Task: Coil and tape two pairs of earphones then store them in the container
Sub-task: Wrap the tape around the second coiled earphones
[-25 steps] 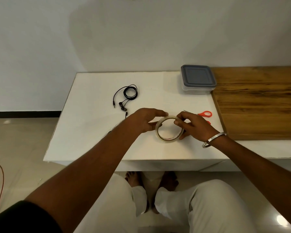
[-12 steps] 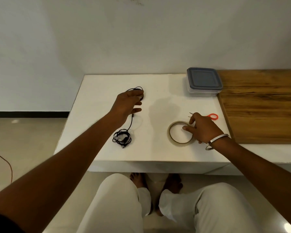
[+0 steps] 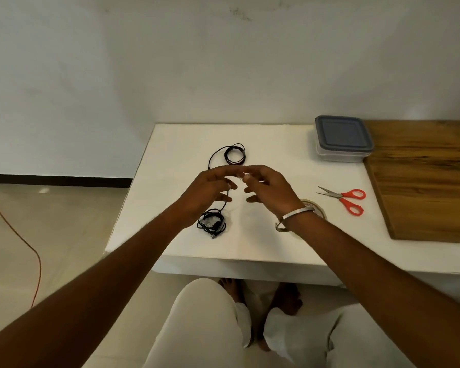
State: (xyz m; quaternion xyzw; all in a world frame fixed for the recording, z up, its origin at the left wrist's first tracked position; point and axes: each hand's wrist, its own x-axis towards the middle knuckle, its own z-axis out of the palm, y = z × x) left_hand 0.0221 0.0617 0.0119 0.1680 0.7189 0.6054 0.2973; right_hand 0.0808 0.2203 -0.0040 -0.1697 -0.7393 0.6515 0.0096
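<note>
Biggest risk from here, I'd guess, was that little strip of tape folding onto itself or sticking to your fingertips before it reached a cable; it's clear and barely visible. Your left hand and right hand hovered over the worktop, fingertips meeting and seemingly pinching it between them, other fingers loose. One pair of earphones sat coiled on the far side; the other bundle lay near, below your left hand; the lidded container was far right, scissors and tape roll beside your right wrist.
</note>
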